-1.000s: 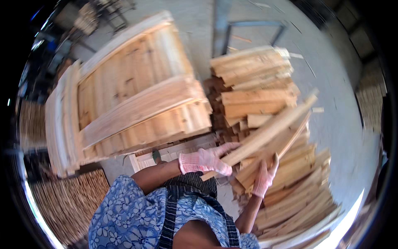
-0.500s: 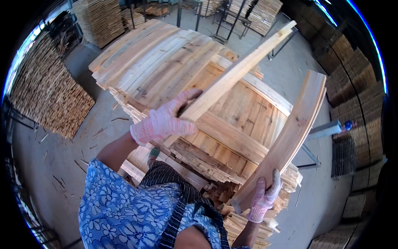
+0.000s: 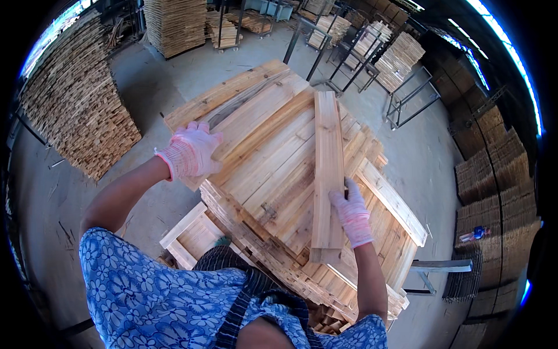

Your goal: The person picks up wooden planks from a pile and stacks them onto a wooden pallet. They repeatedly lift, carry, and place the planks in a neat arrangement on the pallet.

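Note:
My left hand (image 3: 192,150), in a white and pink knit glove, grips the near end of a wooden board (image 3: 258,113) at the left of the stack. Its fingers curve over the board, partly hiding that end. My right hand (image 3: 351,216), gloved alike, is closed on the right edge of another board (image 3: 328,157). That board points away from me above the middle of the stack; whether it touches the wood beneath is hard to tell. Under both hands lies a wide stack of planks (image 3: 279,168), with a paler board (image 3: 392,203) along its right side.
A tall pile of wood pieces (image 3: 75,96) stands at the left, another stack (image 3: 174,26) behind it. Metal frames (image 3: 410,96) stand on the floor at the far right. Stacked wood (image 3: 497,186) lines the right wall. A metal bar (image 3: 442,266) juts out near the plank stack.
My left hand has moved left and lowered its raised board onto the stack. My right hand has brought its board from the right side over the middle. The view has shifted.

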`<action>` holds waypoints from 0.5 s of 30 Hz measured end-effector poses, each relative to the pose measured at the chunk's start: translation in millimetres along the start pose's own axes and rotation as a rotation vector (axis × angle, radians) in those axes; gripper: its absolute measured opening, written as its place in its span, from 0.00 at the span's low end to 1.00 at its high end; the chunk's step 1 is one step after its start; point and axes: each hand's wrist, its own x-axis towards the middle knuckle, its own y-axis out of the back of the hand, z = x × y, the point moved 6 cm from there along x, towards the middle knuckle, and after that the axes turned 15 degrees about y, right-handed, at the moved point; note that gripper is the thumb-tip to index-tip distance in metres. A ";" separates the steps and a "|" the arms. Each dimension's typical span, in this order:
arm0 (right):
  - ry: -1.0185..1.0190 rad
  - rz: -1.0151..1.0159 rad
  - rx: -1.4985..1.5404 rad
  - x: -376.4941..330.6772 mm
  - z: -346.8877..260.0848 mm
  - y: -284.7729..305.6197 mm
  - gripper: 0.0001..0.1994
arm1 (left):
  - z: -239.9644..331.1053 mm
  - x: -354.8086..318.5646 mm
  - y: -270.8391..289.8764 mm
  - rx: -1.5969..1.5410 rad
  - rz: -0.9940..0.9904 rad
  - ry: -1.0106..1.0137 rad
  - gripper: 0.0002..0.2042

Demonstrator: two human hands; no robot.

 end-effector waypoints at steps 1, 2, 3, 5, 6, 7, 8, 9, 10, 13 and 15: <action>-0.030 -0.098 -0.288 10.7 -0.2 -11.4 0.37 | -4.3 12.8 9.4 -0.062 0.014 -0.037 0.39; 0.076 -0.094 -0.378 11.0 -10.6 -11.5 0.32 | -9.0 25.4 17.8 -0.127 0.022 -0.062 0.39; 0.033 -0.200 -0.454 17.9 -14.3 -11.4 0.33 | -11.1 40.8 25.5 -0.192 0.030 -0.087 0.40; -0.052 -0.415 -0.595 30.2 -40.8 -2.5 0.36 | -0.3 80.8 34.6 -0.294 0.032 -0.125 0.41; -0.048 -0.355 -0.582 42.2 -53.9 0.2 0.38 | 15.0 113.0 26.5 -0.323 0.012 -0.140 0.41; -0.047 -0.295 -0.570 57.4 -65.7 0.2 0.40 | 32.9 137.5 17.8 -0.352 -0.009 -0.157 0.42; -0.042 -0.234 -0.565 72.9 -76.2 1.2 0.42 | 44.4 141.2 24.1 -0.340 0.044 -0.134 0.42; -0.047 -0.206 -0.600 89.9 -75.8 -6.7 0.43 | 54.8 142.7 30.8 -0.330 0.097 -0.105 0.42; -0.070 -0.180 -0.637 102.5 -60.8 -18.2 0.45 | 70.5 143.6 32.2 -0.319 0.140 -0.092 0.42; -0.116 -0.152 -0.652 118.9 -45.0 -41.8 0.48 | 63.5 172.0 24.1 -0.406 0.109 -0.050 0.44; -0.144 -0.147 -0.623 111.5 -45.7 -45.8 0.48 | 37.0 176.0 29.7 -0.632 -0.022 -0.068 0.44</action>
